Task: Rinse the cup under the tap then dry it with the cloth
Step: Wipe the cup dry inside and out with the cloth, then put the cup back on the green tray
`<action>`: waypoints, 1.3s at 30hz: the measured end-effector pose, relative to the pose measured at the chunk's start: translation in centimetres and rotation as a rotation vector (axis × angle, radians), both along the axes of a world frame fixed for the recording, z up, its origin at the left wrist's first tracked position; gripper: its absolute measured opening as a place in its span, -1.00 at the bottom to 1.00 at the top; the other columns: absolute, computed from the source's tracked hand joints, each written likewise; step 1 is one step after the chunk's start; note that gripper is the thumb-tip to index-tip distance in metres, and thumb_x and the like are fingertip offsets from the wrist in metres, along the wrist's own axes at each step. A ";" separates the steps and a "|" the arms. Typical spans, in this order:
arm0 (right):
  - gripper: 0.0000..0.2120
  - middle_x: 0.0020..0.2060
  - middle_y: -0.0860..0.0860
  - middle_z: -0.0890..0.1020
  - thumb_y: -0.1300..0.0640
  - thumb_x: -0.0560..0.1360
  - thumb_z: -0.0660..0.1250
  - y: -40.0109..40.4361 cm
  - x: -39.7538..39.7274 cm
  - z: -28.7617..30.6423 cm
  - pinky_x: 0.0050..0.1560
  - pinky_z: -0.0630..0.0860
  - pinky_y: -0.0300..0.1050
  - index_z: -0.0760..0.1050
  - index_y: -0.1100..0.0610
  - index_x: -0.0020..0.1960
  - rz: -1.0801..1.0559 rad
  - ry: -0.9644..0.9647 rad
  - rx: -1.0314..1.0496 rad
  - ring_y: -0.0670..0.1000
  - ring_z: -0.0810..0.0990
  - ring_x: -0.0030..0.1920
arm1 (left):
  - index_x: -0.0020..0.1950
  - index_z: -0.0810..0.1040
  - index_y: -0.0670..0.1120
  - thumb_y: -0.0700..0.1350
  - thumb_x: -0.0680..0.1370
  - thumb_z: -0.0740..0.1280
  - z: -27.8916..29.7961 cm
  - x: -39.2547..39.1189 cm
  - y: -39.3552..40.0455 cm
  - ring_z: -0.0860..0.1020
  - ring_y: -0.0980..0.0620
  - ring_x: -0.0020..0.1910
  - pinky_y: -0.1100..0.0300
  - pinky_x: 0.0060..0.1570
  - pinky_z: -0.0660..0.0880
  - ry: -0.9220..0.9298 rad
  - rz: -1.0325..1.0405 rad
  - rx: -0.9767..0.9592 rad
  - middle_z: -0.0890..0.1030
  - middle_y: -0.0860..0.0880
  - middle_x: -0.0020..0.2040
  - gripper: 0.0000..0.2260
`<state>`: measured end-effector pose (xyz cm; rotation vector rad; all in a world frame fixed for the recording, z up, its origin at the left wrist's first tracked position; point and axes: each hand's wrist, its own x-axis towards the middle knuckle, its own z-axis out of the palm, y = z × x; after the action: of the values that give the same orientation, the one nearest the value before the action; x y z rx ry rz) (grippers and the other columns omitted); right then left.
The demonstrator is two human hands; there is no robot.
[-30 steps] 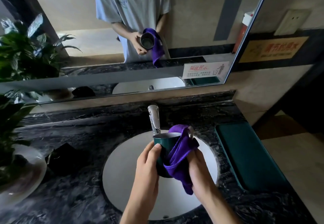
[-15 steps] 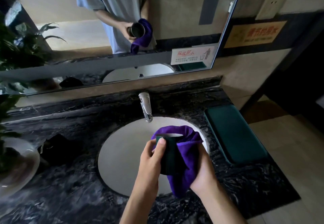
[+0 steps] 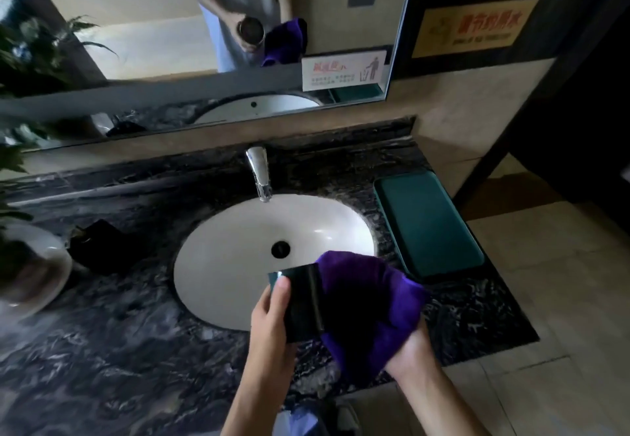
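Observation:
A dark green cup (image 3: 301,302) is held over the near rim of the white sink (image 3: 231,265). My left hand (image 3: 271,319) grips its left side, thumb near the rim. A purple cloth (image 3: 368,302) wraps the cup's right side, with my right hand (image 3: 409,350) pressed under and behind it. The chrome tap (image 3: 259,173) stands at the back of the sink, well beyond the cup, with no water visibly running. The mirror (image 3: 153,26) shows the cup's open mouth and the cloth.
A dark marble counter (image 3: 102,350) surrounds the sink. A green mat (image 3: 426,224) lies to the right, a black object (image 3: 102,248) to the left, and a potted plant in a white bowl (image 3: 37,275) at the far left. Beige floor lies right of the counter.
The cup and cloth have moved back from the tap toward the near edge of the sink. The view has tilted down, and the cloth now bunches on the cup's right side.

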<state>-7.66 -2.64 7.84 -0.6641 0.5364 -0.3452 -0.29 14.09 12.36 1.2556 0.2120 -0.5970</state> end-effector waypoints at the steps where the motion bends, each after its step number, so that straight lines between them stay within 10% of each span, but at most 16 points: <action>1: -0.34 0.28 0.41 0.56 -0.10 0.71 -0.19 0.7 -0.6 -0.3 0.48 0.18 0.50 0.29 0.36 0.51 0.062 -0.028 0.143 0.36 0.47 0.34 | 0.07 0.70 -0.08 0.15 0.49 0.39 -0.3 -0.5 0.4 0.72 -0.05 -0.16 0.05 -0.22 0.65 0.050 0.063 -0.043 0.77 -0.12 -0.10 -0.66; 4: -0.53 0.01 0.09 0.78 -0.22 0.39 0.49 -3.1 -2.8 -0.6 0.13 0.67 0.01 0.70 0.08 0.15 -0.033 0.090 -0.036 0.08 0.74 0.01 | 0.14 0.68 0.00 0.16 0.58 0.29 -1.0 -1.9 1.3 0.69 -0.05 -0.10 0.01 -0.15 0.61 0.121 0.163 -0.062 0.77 -0.05 -0.10 -0.68; 6: -0.69 -0.18 -0.09 0.77 -0.14 0.50 0.40 -4.5 -2.5 0.0 -0.14 0.64 -0.27 0.66 0.05 0.08 0.050 0.193 -0.476 0.01 0.71 -0.17 | 0.18 0.67 0.03 0.16 0.62 0.27 -1.3 -2.9 1.8 0.69 -0.06 0.00 -0.04 -0.04 0.61 0.124 0.191 -0.044 0.78 -0.03 -0.03 -0.69; 9: -0.46 0.42 -0.01 0.56 -0.26 0.61 0.05 -3.8 -1.9 -3.8 0.41 0.39 0.11 0.45 -0.06 0.46 0.570 0.419 -1.591 0.13 0.46 0.43 | 0.21 0.67 0.03 0.20 0.53 0.31 -1.5 -4.0 1.9 0.68 -0.10 0.12 -0.14 0.15 0.59 0.147 0.222 -0.037 0.78 -0.05 0.06 -0.62; 12: -0.40 0.61 0.00 0.29 -0.30 0.58 0.11 -0.3 -3.8 -9.8 0.50 0.23 0.37 0.28 -0.16 0.58 0.911 0.467 -1.974 0.23 0.22 0.61 | 0.27 0.65 -0.04 0.21 0.49 0.32 -1.7 -4.7 1.7 0.68 -0.12 0.14 -0.14 0.18 0.57 0.136 0.215 -0.022 0.74 -0.15 0.18 -0.53; 29: -0.40 0.57 0.07 0.36 -0.26 0.58 0.12 3.8 -6.6 -11.6 0.46 0.17 0.30 0.37 -0.04 0.55 0.786 0.683 -1.914 0.29 0.36 0.53 | 0.25 0.60 -0.11 0.07 0.51 0.47 -4.1 -3.2 2.3 0.70 -0.17 0.12 -0.12 0.06 0.65 -0.050 0.039 0.084 0.73 -0.15 0.11 -0.60; 32: -0.26 0.60 -0.15 0.11 -0.43 0.57 -0.10 2.9 -5.6 -9.5 0.60 -0.04 0.02 0.19 -0.07 0.61 0.665 0.618 -1.522 0.08 0.15 0.64 | 0.28 0.55 -0.05 0.11 0.39 0.54 -4.7 -3.2 2.1 0.68 -0.15 0.20 -0.15 0.15 0.64 -0.125 -0.030 0.139 0.72 -0.12 0.17 -0.48; 35: -0.25 0.61 -0.13 0.22 -0.21 0.52 0.33 2.5 -4.4 -5.5 0.62 0.16 -0.04 0.12 -0.10 0.61 0.596 0.383 -1.022 -0.16 0.19 0.60 | 0.29 0.49 0.00 0.10 0.28 0.59 -4.9 -3.0 1.7 0.69 0.05 0.17 0.13 0.10 0.65 -0.211 -0.090 0.205 0.68 -0.08 0.20 -0.37; 39: -0.16 0.53 -0.15 0.39 0.03 0.50 0.50 3.5 -2.4 -1.6 0.51 0.30 -0.23 0.11 0.02 0.64 0.637 0.251 -0.960 -0.25 0.32 0.52 | 0.26 0.44 0.01 0.03 0.23 0.59 -5.2 -2.4 1.3 0.68 0.09 0.14 0.18 0.06 0.65 -0.257 -0.152 0.209 0.63 -0.10 0.21 -0.34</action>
<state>-10.09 0.89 6.24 -1.7695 0.3437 0.1177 -2.65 15.37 7.17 1.5469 -0.0372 -0.5466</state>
